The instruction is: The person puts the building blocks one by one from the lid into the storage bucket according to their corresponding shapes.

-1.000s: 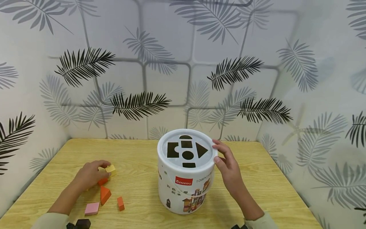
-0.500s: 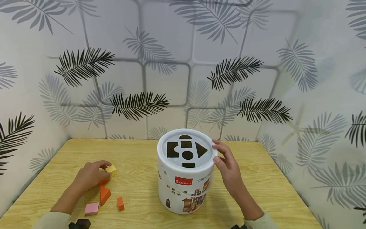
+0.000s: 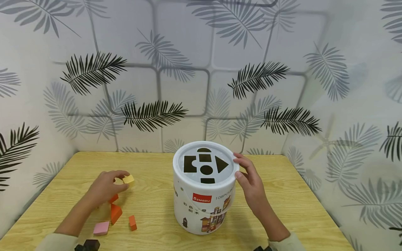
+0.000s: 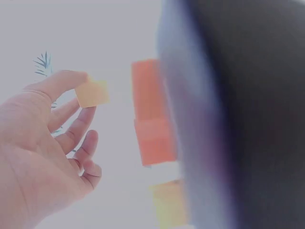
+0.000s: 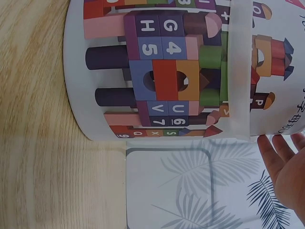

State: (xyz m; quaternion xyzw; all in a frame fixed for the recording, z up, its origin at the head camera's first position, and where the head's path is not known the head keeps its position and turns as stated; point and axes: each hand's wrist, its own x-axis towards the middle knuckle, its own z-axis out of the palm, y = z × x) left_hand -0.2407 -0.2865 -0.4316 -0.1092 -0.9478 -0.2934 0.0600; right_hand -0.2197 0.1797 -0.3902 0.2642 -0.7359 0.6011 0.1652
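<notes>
My left hand (image 3: 105, 187) pinches a small yellow block (image 3: 128, 180) between thumb and fingers, on the left side of the table. In the left wrist view the yellow block (image 4: 93, 93) shows between thumb and fingertips, the other fingers loosely bent. At the middle stands a white toy-block bucket (image 3: 204, 188), upright, its lid (image 3: 191, 179) cut with shaped holes. My right hand (image 3: 251, 184) rests on the lid's right rim, thumb and fingers apart. Seen from the right wrist, fingers (image 5: 271, 157) touch the bucket (image 5: 243, 62) near its top.
Near the left forearm lie an orange triangular block (image 3: 115, 213), a pink block (image 3: 101, 228), a small orange block (image 3: 132, 223) and a red-orange block (image 3: 113, 198) partly behind the hand. A leaf-patterned wall covering (image 3: 185, 104) rises behind the wooden table (image 3: 150, 167).
My left hand has moved a little right and away from me, carrying the yellow block. The right hand and the bucket have stayed where they were.
</notes>
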